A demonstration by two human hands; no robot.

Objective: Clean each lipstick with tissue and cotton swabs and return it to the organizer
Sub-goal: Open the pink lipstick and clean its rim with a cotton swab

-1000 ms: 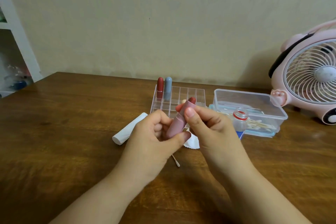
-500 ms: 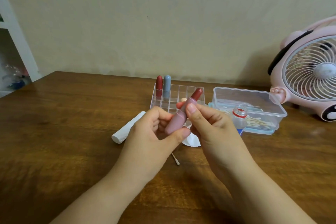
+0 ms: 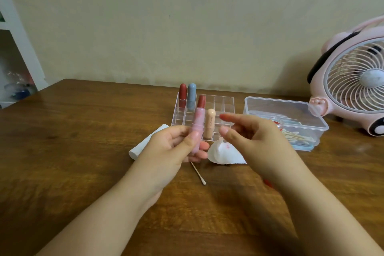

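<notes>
This looks like a room in a home. A brown wooden table (image 3: 83, 151) stands against a plain wall (image 3: 187, 27). A pink toy-like fan (image 3: 353, 81) sits at the table's far right edge, and a white shelf (image 3: 14, 48) stands off to the left.

Table (image 3: 83, 151) brown wood, satin sheen; organizer (image 3: 226, 104) clear glossy plastic; tissue (image 3: 220, 153) white matt paper.

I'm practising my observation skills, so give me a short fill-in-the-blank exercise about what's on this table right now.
1. The pink lipstick is gripped by the ____ hand.
2. The clear organizer holds a red lipstick beside a ____ one.
3. The cotton swab lies on the ____.

Missing words: left; blue; table
</notes>
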